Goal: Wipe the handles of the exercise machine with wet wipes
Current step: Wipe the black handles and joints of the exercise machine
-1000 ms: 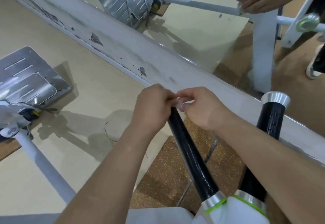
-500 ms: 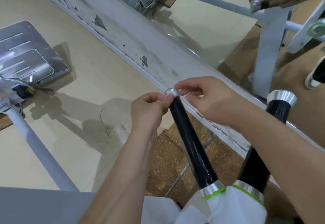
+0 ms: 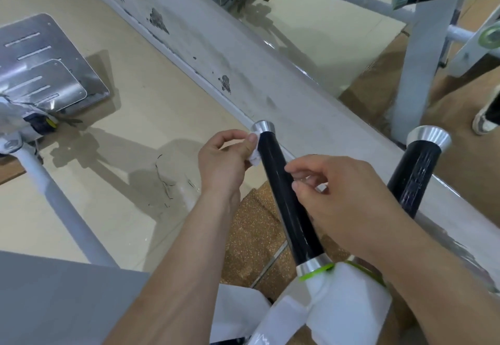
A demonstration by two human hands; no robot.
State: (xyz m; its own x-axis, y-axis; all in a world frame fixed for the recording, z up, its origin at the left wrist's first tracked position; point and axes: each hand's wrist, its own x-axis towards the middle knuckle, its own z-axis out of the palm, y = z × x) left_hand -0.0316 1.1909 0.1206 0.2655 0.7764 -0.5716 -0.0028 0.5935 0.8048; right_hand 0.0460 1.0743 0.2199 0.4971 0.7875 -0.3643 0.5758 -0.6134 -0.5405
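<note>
Head view: we pinch wipe [image 3: 253,159] in left hand [image 3: 224,160] against handle [image 3: 296,223], just below its end cap [image 3: 263,127]. Right hand [image 3: 341,196] half-curled, fingertips at mid-shaft; can't tell if we grip.

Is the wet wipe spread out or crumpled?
Crumpled: the left hand pinches the wipe as a small wad against the black handle.

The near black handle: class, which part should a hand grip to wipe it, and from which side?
Grip the near handle midway along its black shaft, wrapping the wet wipe round from the left, where the left hand holds it. The shaft is a straight, even cylinder between a flared silver cap and a collar, so a wrapped grip should slide freely.
</note>
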